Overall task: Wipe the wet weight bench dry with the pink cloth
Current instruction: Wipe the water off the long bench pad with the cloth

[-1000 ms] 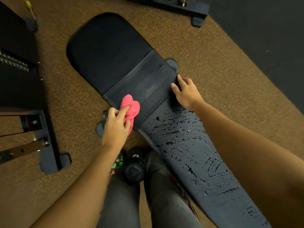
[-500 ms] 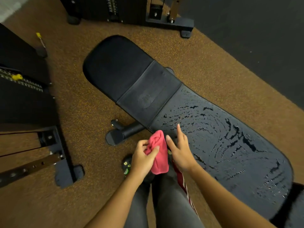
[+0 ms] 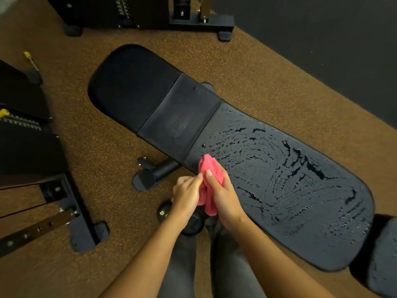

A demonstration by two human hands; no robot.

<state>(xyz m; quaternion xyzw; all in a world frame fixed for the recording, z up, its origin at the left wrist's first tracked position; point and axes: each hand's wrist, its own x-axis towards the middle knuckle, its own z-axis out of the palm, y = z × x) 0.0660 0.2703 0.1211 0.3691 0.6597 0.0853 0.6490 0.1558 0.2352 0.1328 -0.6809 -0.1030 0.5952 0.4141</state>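
Observation:
The black weight bench (image 3: pixel 279 190) runs diagonally from upper left to lower right. Its long right pad is covered in water streaks and drops; the left seat pad (image 3: pixel 133 91) looks dry. The bunched pink cloth (image 3: pixel 209 168) is held between both hands at the bench's near edge, close to the seam between the pads. My left hand (image 3: pixel 187 194) grips the cloth's left side, and my right hand (image 3: pixel 225 196) wraps its right side. The cloth's top end pokes above my fingers over the wet pad's corner.
Brown speckled rubber floor surrounds the bench. The bench's foot (image 3: pixel 148 177) sticks out just left of my hands. A black machine frame (image 3: pixel 71 211) stands at left, another machine base (image 3: pixel 199 20) at the top. A dumbbell (image 3: pixel 189 222) lies by my legs. Dark wall at upper right.
My right hand left the bench seam and joined my left hand on the cloth. Both hands with the cloth moved to the wet pad's near edge; the view shifted right.

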